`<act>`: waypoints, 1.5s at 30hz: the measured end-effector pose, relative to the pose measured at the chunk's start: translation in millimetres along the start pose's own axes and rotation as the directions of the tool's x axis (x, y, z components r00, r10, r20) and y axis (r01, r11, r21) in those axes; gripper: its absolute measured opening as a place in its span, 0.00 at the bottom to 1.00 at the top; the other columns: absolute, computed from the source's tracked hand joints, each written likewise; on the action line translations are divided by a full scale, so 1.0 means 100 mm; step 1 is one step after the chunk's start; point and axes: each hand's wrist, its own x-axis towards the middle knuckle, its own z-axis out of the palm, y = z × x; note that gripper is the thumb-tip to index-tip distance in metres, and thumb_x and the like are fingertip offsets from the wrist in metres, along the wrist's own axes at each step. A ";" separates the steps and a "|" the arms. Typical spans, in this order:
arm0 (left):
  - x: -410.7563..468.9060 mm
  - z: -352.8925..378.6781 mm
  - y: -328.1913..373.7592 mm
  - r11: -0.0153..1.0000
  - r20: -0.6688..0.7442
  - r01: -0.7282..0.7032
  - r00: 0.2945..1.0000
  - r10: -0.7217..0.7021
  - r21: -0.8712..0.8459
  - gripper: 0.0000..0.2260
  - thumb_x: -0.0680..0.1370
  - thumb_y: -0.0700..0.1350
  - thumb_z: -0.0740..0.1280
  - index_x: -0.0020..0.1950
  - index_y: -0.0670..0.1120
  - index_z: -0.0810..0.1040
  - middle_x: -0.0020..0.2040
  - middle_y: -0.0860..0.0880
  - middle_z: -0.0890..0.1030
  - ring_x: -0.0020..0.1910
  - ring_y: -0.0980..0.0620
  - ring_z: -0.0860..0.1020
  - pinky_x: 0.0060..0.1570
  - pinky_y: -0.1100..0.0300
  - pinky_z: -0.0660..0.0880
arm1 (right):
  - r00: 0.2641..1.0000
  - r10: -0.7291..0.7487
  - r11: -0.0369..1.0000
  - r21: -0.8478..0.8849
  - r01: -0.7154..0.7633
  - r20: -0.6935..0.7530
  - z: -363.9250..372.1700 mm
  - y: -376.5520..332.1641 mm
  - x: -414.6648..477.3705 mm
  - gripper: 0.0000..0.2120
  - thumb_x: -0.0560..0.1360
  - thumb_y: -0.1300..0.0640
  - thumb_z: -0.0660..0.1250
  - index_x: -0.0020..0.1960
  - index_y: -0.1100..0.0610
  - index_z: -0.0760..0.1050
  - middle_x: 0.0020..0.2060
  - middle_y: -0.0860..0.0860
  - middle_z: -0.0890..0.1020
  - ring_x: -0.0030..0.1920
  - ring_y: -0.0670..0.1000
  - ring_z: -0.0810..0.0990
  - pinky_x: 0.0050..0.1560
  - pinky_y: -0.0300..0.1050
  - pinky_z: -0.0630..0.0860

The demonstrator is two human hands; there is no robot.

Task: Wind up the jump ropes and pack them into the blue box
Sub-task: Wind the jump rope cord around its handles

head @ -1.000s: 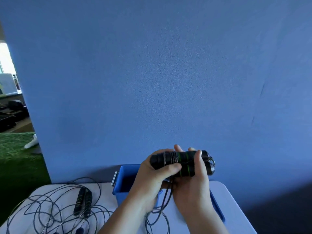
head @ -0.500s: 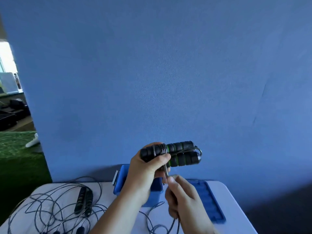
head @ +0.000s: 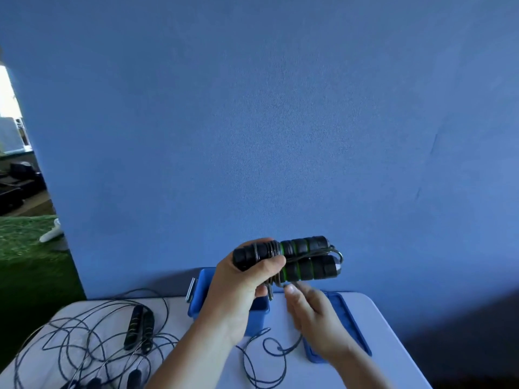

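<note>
The left hand (head: pixel 241 290) grips the paired black-and-green foam handles (head: pixel 303 259), cord (head: pixel 271 248) wound round them, in the air above the blue box (head: pixel 202 293) at the table's (head: pixel 379 346) far edge by the blue wall (head: pixel 280 136). Just beneath, the right hand (head: pixel 314 315) pinches the loose cord (blurred), slack looping on the bare tabletop. The box lid (head: pixel 348 318) lies right; tangled jump ropes (head: pixel 92 332) crowd the left.

A: Right hand (head: pixel 314 318)?
B: Off the jump rope handles (head: pixel 297 259) since a second ago; now beneath them, fingertips (head: pixel 290 289) at the cord (head: pixel 280 284).
A: Blue lid (head: pixel 351 321)?
B: Uncovered since the hand dropped.
</note>
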 end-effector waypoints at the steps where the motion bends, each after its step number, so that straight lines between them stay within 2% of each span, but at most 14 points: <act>1: 0.00 -0.02 0.00 1.000 0.006 0.003 1.000 -0.003 -0.007 0.20 0.59 0.54 0.80 0.49 0.52 0.85 0.44 0.48 0.83 0.44 0.50 0.79 0.37 0.60 0.71 | 1.000 0.008 1.000 -0.023 -0.007 0.025 -0.04 -0.05 0.05 0.22 0.74 0.32 0.67 0.33 0.47 0.69 0.28 0.50 0.63 0.31 0.51 0.59 0.31 0.48 0.58; 4: -0.02 -0.08 0.01 1.000 0.032 0.017 0.999 -0.017 0.013 0.21 0.59 0.53 0.80 0.50 0.49 0.85 0.44 0.47 0.83 0.43 0.49 0.79 0.35 0.59 0.71 | 0.991 -0.023 0.998 -0.057 0.031 0.130 -0.17 -0.25 0.19 0.14 0.75 0.59 0.74 0.34 0.47 0.76 0.22 0.39 0.74 0.27 0.40 0.70 0.30 0.32 0.68; 6: -0.04 -0.10 0.02 0.998 0.053 0.032 0.998 -0.035 0.052 0.20 0.59 0.54 0.79 0.49 0.49 0.86 0.44 0.48 0.83 0.43 0.51 0.79 0.35 0.60 0.72 | 0.982 -0.001 0.999 -0.047 0.010 0.188 -0.32 -0.38 0.31 0.14 0.67 0.64 0.68 0.28 0.49 0.81 0.23 0.39 0.78 0.29 0.39 0.76 0.31 0.28 0.72; 8: -0.06 -0.14 0.03 0.995 0.081 0.041 0.996 -0.049 0.093 0.20 0.60 0.55 0.79 0.49 0.49 0.86 0.44 0.48 0.83 0.44 0.50 0.79 0.34 0.60 0.73 | 0.958 -0.012 0.998 -0.063 0.031 0.287 -0.43 -0.52 0.45 0.05 0.62 0.61 0.72 0.31 0.53 0.84 0.29 0.44 0.82 0.33 0.43 0.80 0.35 0.37 0.76; 9: -0.07 -0.16 0.04 0.991 0.100 0.040 0.994 -0.052 0.125 0.20 0.60 0.55 0.79 0.49 0.49 0.86 0.44 0.48 0.83 0.44 0.50 0.79 0.35 0.60 0.73 | 0.947 0.000 0.985 -0.164 0.056 0.320 -0.44 -0.54 0.56 0.03 0.63 0.58 0.75 0.33 0.55 0.82 0.30 0.45 0.80 0.33 0.45 0.78 0.36 0.41 0.74; 12: -0.09 -0.18 0.05 0.977 0.138 0.036 0.988 -0.066 0.212 0.18 0.62 0.53 0.77 0.49 0.49 0.86 0.43 0.49 0.84 0.42 0.51 0.80 0.35 0.61 0.74 | 0.940 0.168 0.856 -0.516 0.010 0.297 -0.48 -0.68 0.86 0.17 0.71 0.60 0.71 0.28 0.52 0.68 0.25 0.43 0.67 0.28 0.43 0.64 0.32 0.42 0.60; 16: -0.11 -0.23 0.02 0.961 0.130 0.020 0.990 -0.057 0.274 0.17 0.63 0.52 0.76 0.50 0.48 0.86 0.41 0.48 0.84 0.39 0.51 0.80 0.34 0.61 0.73 | 0.875 0.266 0.778 -0.626 0.053 0.405 -0.45 -1.05 0.97 0.21 0.73 0.51 0.76 0.32 0.55 0.67 0.26 0.48 0.61 0.28 0.48 0.58 0.29 0.43 0.55; 20: -0.09 -0.28 0.01 0.958 0.072 0.036 0.996 -0.059 0.285 0.14 0.65 0.49 0.77 0.50 0.49 0.86 0.41 0.48 0.84 0.39 0.52 0.79 0.33 0.59 0.71 | 0.895 0.233 0.673 -0.727 0.134 0.380 -0.34 -1.30 0.96 0.24 0.73 0.43 0.75 0.30 0.54 0.66 0.28 0.51 0.61 0.31 0.51 0.59 0.34 0.46 0.55; 25: -0.04 -0.33 0.03 0.948 0.013 0.038 0.999 -0.044 0.316 0.13 0.65 0.49 0.76 0.48 0.50 0.86 0.39 0.50 0.84 0.38 0.53 0.79 0.31 0.60 0.71 | 0.935 0.247 0.738 -0.675 -0.011 0.255 -0.23 -1.36 0.82 0.19 0.79 0.49 0.67 0.31 0.54 0.76 0.26 0.50 0.69 0.28 0.51 0.63 0.25 0.37 0.60; 31: 0.01 -0.35 -0.02 0.955 -0.061 0.051 0.998 -0.034 0.293 0.07 0.71 0.44 0.79 0.46 0.52 0.85 0.39 0.49 0.84 0.37 0.54 0.79 0.30 0.59 0.71 | 0.949 0.259 0.808 -0.578 -0.111 0.178 -0.10 -1.28 0.54 0.15 0.78 0.59 0.62 0.34 0.56 0.81 0.26 0.50 0.71 0.26 0.48 0.66 0.25 0.38 0.62; 35: 0.06 -0.33 -0.06 0.965 -0.167 0.091 0.985 -0.050 0.246 0.05 0.73 0.43 0.77 0.46 0.52 0.86 0.42 0.49 0.87 0.38 0.56 0.83 0.34 0.58 0.76 | 0.966 0.190 0.853 -0.516 -0.075 0.173 -0.02 -1.12 0.34 0.15 0.81 0.58 0.60 0.38 0.58 0.79 0.23 0.46 0.72 0.25 0.47 0.66 0.28 0.40 0.64; 38: 0.09 -0.27 -0.08 0.979 -0.189 0.128 0.977 -0.097 0.160 0.03 0.74 0.45 0.76 0.46 0.52 0.86 0.42 0.49 0.87 0.40 0.53 0.84 0.38 0.56 0.78 | 0.979 0.138 0.851 -0.523 -0.041 0.148 0.08 -0.99 0.19 0.15 0.82 0.56 0.58 0.39 0.55 0.76 0.24 0.47 0.73 0.26 0.46 0.68 0.28 0.39 0.66; 41: 0.11 -0.24 -0.09 0.984 -0.207 0.157 0.969 -0.138 0.082 0.08 0.74 0.47 0.76 0.51 0.47 0.85 0.43 0.47 0.87 0.43 0.51 0.84 0.39 0.56 0.78 | 0.990 0.078 0.887 -0.461 -0.014 0.121 0.14 -0.83 0.06 0.15 0.83 0.56 0.56 0.39 0.54 0.75 0.25 0.48 0.73 0.26 0.46 0.68 0.29 0.39 0.66; 45: 0.13 -0.21 -0.07 0.987 -0.263 0.159 0.953 -0.149 0.017 0.10 0.73 0.46 0.77 0.52 0.46 0.85 0.44 0.48 0.87 0.45 0.48 0.84 0.39 0.56 0.78 | 0.992 0.012 0.894 -0.447 0.046 0.125 0.13 -0.61 -0.06 0.15 0.85 0.54 0.55 0.42 0.54 0.74 0.26 0.49 0.76 0.27 0.45 0.70 0.31 0.37 0.67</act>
